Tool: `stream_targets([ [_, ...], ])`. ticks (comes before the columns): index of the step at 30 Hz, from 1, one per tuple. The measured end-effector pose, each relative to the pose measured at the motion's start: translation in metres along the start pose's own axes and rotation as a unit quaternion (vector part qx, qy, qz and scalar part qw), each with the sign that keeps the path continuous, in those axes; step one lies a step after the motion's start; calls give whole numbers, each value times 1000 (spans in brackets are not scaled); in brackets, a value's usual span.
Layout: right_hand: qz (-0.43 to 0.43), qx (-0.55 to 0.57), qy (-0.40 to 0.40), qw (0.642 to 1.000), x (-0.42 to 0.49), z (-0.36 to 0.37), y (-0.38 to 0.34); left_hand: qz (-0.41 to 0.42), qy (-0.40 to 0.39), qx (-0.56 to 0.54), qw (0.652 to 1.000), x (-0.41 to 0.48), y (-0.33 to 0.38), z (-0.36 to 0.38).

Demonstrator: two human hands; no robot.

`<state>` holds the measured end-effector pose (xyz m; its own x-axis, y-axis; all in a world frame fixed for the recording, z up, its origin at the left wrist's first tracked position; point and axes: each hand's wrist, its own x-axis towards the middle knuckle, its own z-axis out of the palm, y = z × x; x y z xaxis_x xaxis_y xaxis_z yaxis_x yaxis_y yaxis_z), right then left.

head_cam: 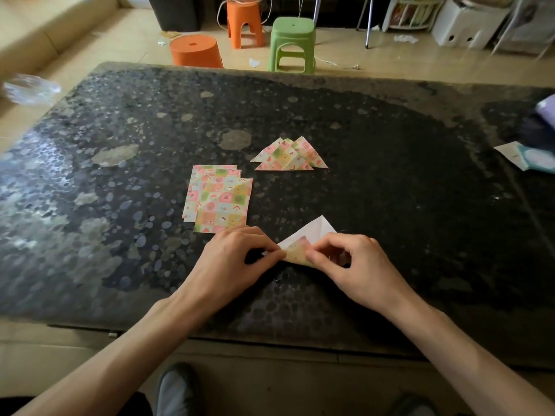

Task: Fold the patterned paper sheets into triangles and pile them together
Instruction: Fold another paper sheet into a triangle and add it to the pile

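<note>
A partly folded patterned sheet (pixel 303 246) lies near the front of the dark table (pixel 390 181), its white underside showing at the far corner. My left hand (pixel 237 259) pinches its left corner, while my right hand (pixel 351 262) pinches the patterned flap from the right. To the left behind my hands lies a stack of flat patterned sheets (pixel 219 199). Further back, a pile of folded triangles (pixel 289 156) sits near the table's middle.
White and teal packets (pixel 531 156) and a purple item (pixel 545 118) lie at the table's right edge. Clear plastic (pixel 30 88) sits off the left edge. Beyond the table stand two orange stools (pixel 196 52) (pixel 244 22) and a green stool (pixel 292 45).
</note>
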<state>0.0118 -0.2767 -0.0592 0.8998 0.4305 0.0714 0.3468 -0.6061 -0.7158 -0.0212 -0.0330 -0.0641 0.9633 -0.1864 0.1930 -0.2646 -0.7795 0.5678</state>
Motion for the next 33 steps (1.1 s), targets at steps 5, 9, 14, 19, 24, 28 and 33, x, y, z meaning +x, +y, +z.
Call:
stream_targets([
  [5,53,-54,15,997,9,6,-4,-58,9,20,998,1,-2,4],
  [9,86,-77,27,993,13,7,-7,-72,22,54,996,2,0,6],
  [14,131,-69,29,989,18,7,-9,-82,32,87,992,4,3,8],
  [19,154,-110,40,981,22,13,-12,-89,61,123,986,4,6,11],
  [24,153,-137,53,977,21,14,-16,-102,63,138,983,8,8,13],
  [28,148,-140,58,977,21,16,-16,-108,56,145,982,10,8,13],
  [33,130,-118,69,982,19,17,-14,-116,44,145,982,11,8,10],
])
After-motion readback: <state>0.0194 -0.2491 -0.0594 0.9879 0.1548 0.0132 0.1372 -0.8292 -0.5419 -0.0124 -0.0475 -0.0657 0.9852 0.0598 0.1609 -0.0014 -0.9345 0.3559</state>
